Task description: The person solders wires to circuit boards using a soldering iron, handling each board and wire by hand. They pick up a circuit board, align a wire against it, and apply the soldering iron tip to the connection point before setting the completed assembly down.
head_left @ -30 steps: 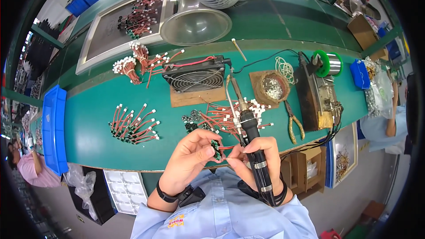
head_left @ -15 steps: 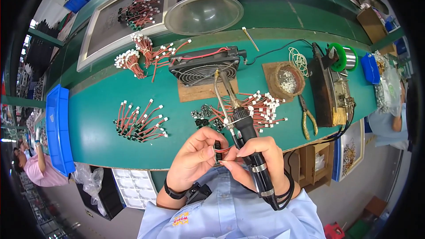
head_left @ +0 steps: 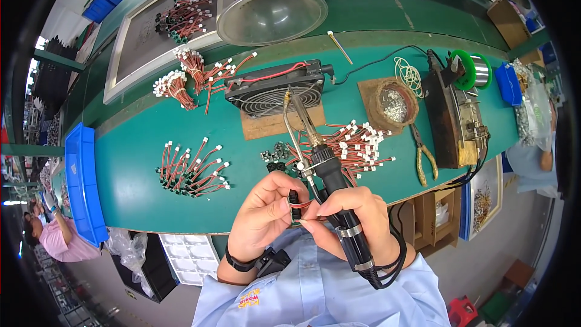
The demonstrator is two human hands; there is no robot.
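My left hand (head_left: 259, 217) pinches a small black component (head_left: 295, 197) between thumb and fingers, close to the bench's front edge. A soldering iron (head_left: 330, 172) with a feed tube along its side lies in my right hand (head_left: 363, 215), its tip pointing up and away. The same hand's thumb and fingertips pinch a short red wire lead (head_left: 302, 204) at the black component. The lead's far end is hidden by my fingers. Beyond the hands lie a pile of wire leads with white connectors (head_left: 357, 145) and several loose black parts (head_left: 276, 154).
Wired parts (head_left: 190, 169) lie fanned out at left, beside a blue bin (head_left: 86, 181). A fan (head_left: 275, 94) stands behind the iron's tip, under a fume hood (head_left: 272, 18). To the right are a round pot (head_left: 393, 109), pliers (head_left: 425, 160), a solder spool (head_left: 472, 72) and a dark box (head_left: 448, 121).
The iron's tip has swung slightly left and up. Both hands stay almost in place, still holding the black component and the lead. The whole view has shifted a little.
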